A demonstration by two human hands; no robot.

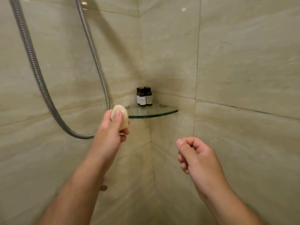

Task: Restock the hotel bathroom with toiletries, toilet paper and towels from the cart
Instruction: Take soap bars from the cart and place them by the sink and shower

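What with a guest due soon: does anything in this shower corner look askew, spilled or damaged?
Nothing stands out. The dark bottles stand upright, huddled at the back of the glass corner shelf, with no spill visible. The soap is off the shelf only because the left hand holds it.

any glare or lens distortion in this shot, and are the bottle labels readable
Head view: small glare spots on the glossy wall tiles near the top; wide-angle lens bows the tile seams; light is soft and even; labels on the dark bottles are too blurred to read; soap bar in the left hand is fairly sharp.
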